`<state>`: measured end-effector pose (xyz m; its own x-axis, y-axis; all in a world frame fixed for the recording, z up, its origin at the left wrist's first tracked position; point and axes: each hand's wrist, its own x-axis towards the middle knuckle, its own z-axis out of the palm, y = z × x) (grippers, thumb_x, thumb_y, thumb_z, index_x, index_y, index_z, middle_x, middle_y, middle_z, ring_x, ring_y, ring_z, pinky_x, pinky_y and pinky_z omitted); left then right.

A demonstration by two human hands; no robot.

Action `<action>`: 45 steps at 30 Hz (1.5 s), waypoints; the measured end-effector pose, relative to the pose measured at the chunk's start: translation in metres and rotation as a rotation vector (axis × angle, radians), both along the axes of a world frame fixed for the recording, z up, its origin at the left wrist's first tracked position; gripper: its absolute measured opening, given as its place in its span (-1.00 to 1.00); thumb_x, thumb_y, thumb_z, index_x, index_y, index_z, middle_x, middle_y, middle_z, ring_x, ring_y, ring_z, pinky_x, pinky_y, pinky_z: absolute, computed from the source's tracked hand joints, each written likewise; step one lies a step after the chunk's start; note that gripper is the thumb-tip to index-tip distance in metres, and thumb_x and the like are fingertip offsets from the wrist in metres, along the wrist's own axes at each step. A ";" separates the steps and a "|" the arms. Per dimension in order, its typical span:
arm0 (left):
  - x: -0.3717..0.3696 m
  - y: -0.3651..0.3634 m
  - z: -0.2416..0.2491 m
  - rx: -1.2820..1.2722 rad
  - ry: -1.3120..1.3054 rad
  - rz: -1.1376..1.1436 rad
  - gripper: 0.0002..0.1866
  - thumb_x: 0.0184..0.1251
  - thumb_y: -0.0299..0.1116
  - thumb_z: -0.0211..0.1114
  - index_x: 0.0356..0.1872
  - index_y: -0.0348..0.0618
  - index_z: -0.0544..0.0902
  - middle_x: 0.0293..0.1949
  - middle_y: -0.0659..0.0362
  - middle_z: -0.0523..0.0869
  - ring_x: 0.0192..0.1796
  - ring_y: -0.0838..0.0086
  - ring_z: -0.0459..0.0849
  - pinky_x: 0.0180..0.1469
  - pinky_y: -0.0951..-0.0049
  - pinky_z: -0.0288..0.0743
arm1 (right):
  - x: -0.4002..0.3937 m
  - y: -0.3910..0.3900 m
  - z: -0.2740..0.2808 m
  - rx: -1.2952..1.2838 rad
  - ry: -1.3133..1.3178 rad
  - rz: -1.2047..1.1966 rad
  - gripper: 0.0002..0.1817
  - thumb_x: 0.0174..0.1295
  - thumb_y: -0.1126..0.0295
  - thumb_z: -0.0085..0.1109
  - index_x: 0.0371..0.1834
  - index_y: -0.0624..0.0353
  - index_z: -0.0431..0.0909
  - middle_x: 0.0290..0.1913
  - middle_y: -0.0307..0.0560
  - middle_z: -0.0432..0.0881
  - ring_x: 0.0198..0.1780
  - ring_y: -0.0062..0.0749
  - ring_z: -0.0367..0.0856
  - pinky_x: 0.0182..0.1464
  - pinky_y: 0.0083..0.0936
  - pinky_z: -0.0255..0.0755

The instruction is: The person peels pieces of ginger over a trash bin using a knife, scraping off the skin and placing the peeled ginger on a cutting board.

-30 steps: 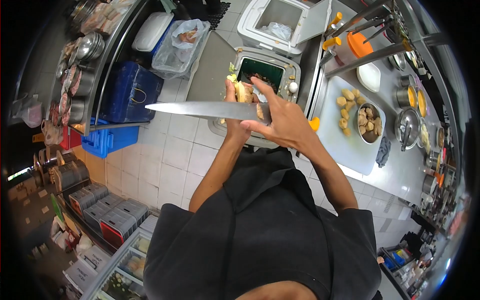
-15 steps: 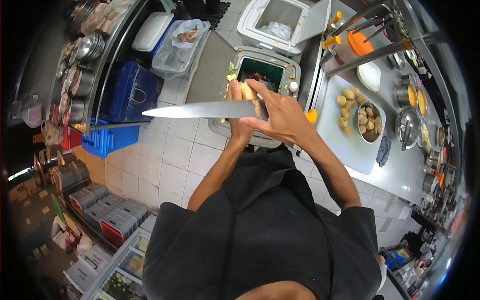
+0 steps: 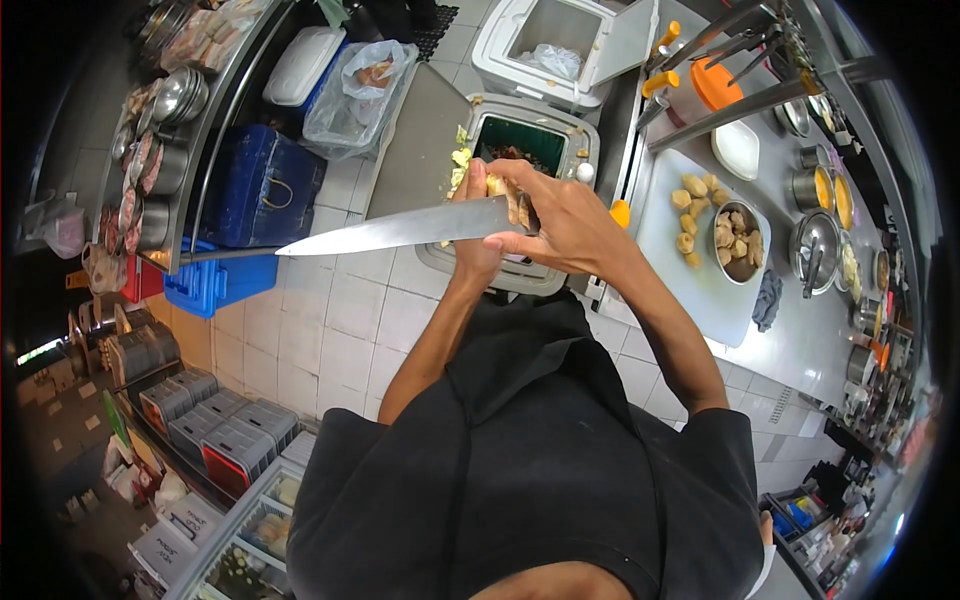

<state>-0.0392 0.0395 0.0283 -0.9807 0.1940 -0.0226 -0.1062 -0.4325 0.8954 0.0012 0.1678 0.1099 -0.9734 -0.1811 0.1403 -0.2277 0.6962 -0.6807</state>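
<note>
The left hand (image 3: pixel 474 258) grips a knobbly ginger piece (image 3: pixel 514 206), palm turned in beneath it, some of it hidden by fingers. The right hand (image 3: pixel 570 228) clasps a long knife (image 3: pixel 390 233) at its heel, thumb along the blade; the handle is hidden in the palm. The blade is broad, smooth and grey, tapering to a point well out past the left wrist. Small, shallow strokes with the heel would suit such lumpy flesh, with the left fingertips tucked back and the long tip kept away from the left forearm. The piece looks damp and partly pale, partly brown, so it may slip under a loose grip.

Below the hands is an open bin (image 3: pixel 550 112) with a dark green inside; pale yellow-green scraps (image 3: pixel 461 158) cling to its grey lid (image 3: pixel 412 145).

To the right, a smooth white board (image 3: pixel 675 300) lies along the left edge of the steel table (image 3: pixel 800 345). Rounded yellowish pieces (image 3: pixel 689 243) sit on it beside a round metal bowl (image 3: pixel 731 272) of rougher, branching ginger (image 3: pixel 738 243). A crumpled grey cloth (image 3: pixel 767 303) lies at the board's right edge; farther off stands a glossy white dish (image 3: pixel 737 150).
</note>
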 end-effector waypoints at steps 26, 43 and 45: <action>-0.009 -0.012 0.010 0.256 -0.488 -0.267 -0.51 0.56 0.23 -0.14 -0.06 0.03 0.50 -0.33 0.27 0.59 -0.33 0.60 0.61 -0.29 0.51 0.57 | 0.020 -0.011 -0.004 -0.092 -0.236 -0.199 0.03 0.14 -0.33 0.24 0.48 0.18 0.14 -0.18 0.46 0.65 -0.25 0.31 0.68 -0.19 -0.06 0.54; 0.007 0.001 0.009 0.275 -0.312 -0.144 -0.48 0.61 0.14 -0.28 0.09 -0.03 0.48 -0.14 0.27 0.56 -0.05 0.53 0.57 0.07 0.40 0.50 | 0.011 -0.013 -0.017 -0.069 -0.024 -0.144 0.01 0.15 -0.24 0.26 0.58 0.00 0.05 -0.28 0.36 0.66 -0.42 0.20 0.64 -0.28 -0.13 0.49; 0.006 -0.001 0.001 0.213 -0.252 -0.142 -0.48 0.62 0.13 -0.28 0.13 -0.04 0.47 -0.12 0.26 0.56 -0.03 0.52 0.57 0.09 0.40 0.50 | 0.009 -0.013 -0.012 -0.016 -0.118 -0.103 0.00 0.16 -0.25 0.23 0.59 -0.05 0.04 -0.28 0.38 0.66 -0.38 0.24 0.64 -0.26 -0.10 0.49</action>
